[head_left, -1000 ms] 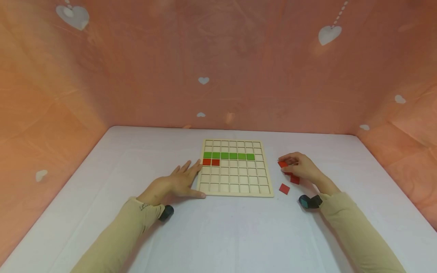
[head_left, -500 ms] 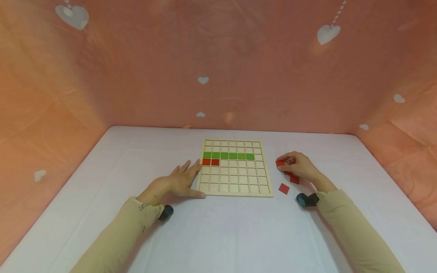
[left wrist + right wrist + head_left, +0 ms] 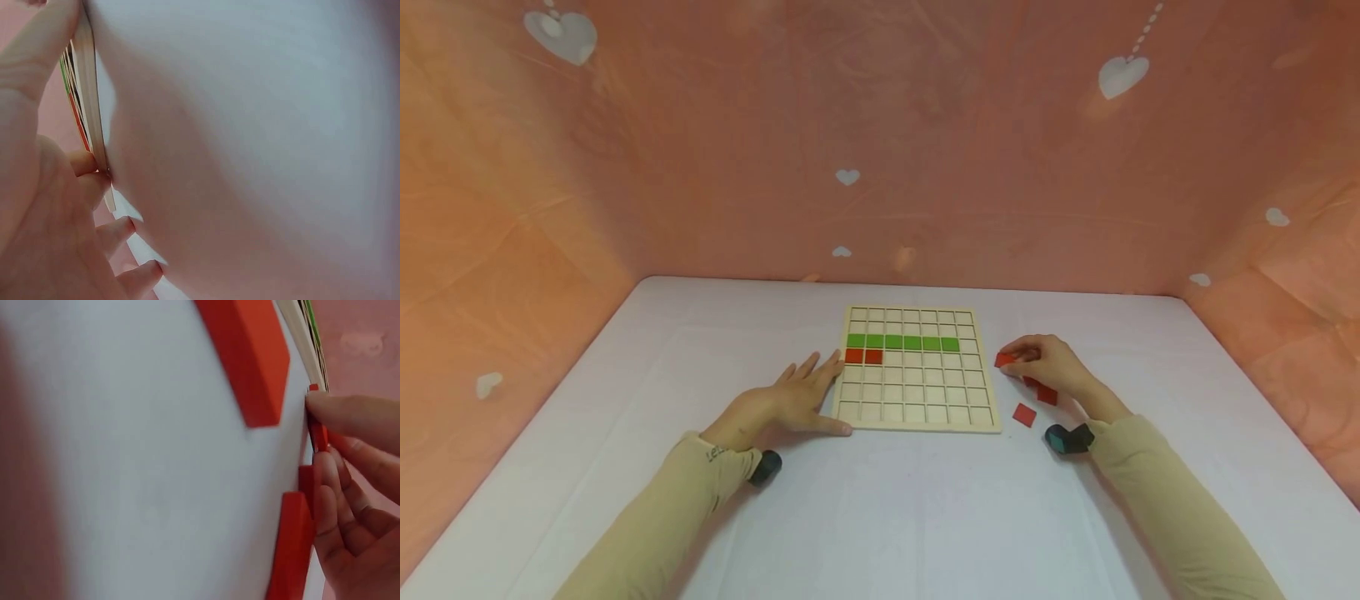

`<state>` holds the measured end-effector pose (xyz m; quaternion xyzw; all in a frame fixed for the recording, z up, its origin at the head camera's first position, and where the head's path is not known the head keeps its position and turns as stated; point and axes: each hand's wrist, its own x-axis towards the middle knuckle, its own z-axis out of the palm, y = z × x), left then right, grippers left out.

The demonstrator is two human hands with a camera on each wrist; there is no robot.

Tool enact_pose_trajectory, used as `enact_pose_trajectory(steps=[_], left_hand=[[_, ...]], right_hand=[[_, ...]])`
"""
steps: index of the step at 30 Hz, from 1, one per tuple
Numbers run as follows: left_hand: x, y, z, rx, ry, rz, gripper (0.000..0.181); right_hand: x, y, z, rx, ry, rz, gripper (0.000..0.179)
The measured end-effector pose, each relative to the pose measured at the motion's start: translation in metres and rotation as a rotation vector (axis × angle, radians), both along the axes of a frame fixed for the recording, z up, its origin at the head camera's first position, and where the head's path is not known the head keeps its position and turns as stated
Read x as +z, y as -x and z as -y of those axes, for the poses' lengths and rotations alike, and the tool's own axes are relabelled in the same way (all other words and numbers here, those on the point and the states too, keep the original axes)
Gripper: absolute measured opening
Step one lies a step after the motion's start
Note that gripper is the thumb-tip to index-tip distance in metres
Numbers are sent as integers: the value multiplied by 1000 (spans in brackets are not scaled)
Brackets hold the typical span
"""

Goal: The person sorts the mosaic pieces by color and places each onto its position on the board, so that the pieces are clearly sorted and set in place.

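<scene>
A wooden grid board (image 3: 917,421) lies flat on the white table. One of its rows holds several green tiles (image 3: 902,342), and two red tiles (image 3: 863,357) sit in the row just below. My left hand (image 3: 801,404) rests with spread fingers against the board's left edge; the left wrist view shows thumb and fingertips along that edge. Right of the board, my right hand (image 3: 1051,367) pinches a red square tile (image 3: 1004,360) between thumb and fingers. Loose red tiles lie beneath and beside this hand, one red tile (image 3: 1024,415) apart from the others, another red tile (image 3: 1047,395) near the palm.
The white table (image 3: 865,517) ends at a pinkish-orange cloth backdrop (image 3: 917,150) printed with pale hearts, which rises behind and at both sides. A dark wrist camera (image 3: 1067,439) sits at my right cuff, a second dark camera (image 3: 765,468) at the left.
My right hand has moved left toward the board, bringing the pinched red tile with it and uncovering more of the loose tiles. The left hand has stayed in place.
</scene>
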<state>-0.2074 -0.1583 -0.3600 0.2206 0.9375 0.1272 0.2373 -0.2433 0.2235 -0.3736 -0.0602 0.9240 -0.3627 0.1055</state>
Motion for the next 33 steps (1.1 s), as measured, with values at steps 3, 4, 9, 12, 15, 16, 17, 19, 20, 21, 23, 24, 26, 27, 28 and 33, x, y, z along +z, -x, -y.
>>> enact_pose_trajectory(steps=[3, 4, 9, 12, 15, 16, 17, 19, 20, 21, 23, 24, 26, 27, 28, 33], left_hand=[[1, 0, 0, 2, -4, 5, 104], [1, 0, 0, 2, -5, 5, 104], [2, -1, 0, 4, -1, 5, 104], [2, -1, 0, 5, -2, 7, 104], [3, -1, 0, 7, -2, 9, 104], [3, -1, -1, 7, -1, 9, 104], [3, -1, -1, 8, -1, 8, 104], [2, -1, 0, 8, -3, 6, 104], [2, -1, 0, 8, -4, 5, 104], [2, -1, 0, 8, -4, 4, 104], [2, -1, 0, 10, -5, 3, 104], [2, -1, 0, 11, -4, 4, 103], [2, -1, 0, 15, -5, 11, 103], [2, -1, -1, 16, -7, 14, 103], [2, -1, -1, 19, -9, 17, 103], [3, 0, -1, 19, -2, 16, 105]], right_hand=[[1, 1, 2, 7, 21, 4, 39], [1, 1, 3, 12, 24, -2, 39], [1, 2, 9, 17, 35, -27, 41], [1, 2, 12, 18, 51, -39, 42], [2, 3, 16, 20, 75, -48, 42], [2, 3, 17, 22, 83, -48, 42], [3, 3, 18, 27, 93, -52, 43], [3, 4, 22, 37, 115, -57, 43], [3, 4, 23, 41, 124, -59, 43], [3, 5, 25, 40, 129, -60, 44], [2, 6, 29, 38, 149, -57, 44], [2, 6, 31, 35, 155, -52, 45], [1, 6, 34, 26, 169, -43, 45], [1, 6, 36, 25, 179, -44, 45], [0, 7, 38, 27, 192, -48, 44], [1, 9, 50, 60, 230, -63, 40]])
